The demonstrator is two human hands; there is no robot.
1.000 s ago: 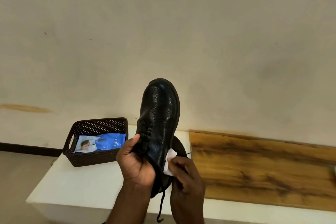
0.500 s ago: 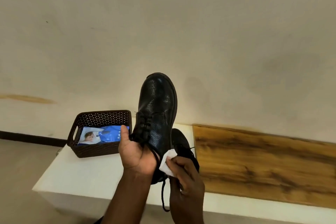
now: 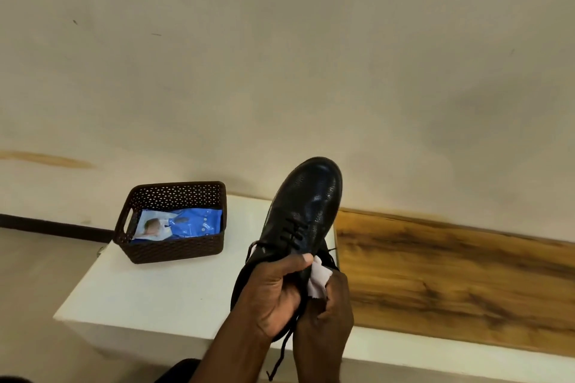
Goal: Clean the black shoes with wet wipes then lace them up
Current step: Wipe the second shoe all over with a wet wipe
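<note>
Left hand (image 3: 273,292) grip clamped round the shoe (image 3: 303,214), right hand (image 3: 329,311) pinching the wipe (image 3: 319,278) beside it; I'd rub firmly, rotating the shoe.

A plain cream wall (image 3: 311,56) fills the upper two thirds of the frame, with a few small dark marks at upper left and a brownish smear (image 3: 46,159) at the left edge. A dark skirting strip (image 3: 53,227) runs along its base at left, above a pale floor (image 3: 34,283). A white bench top (image 3: 161,295) crosses the lower middle, and a wood-grain panel (image 3: 451,277) lies at lower right.
</note>
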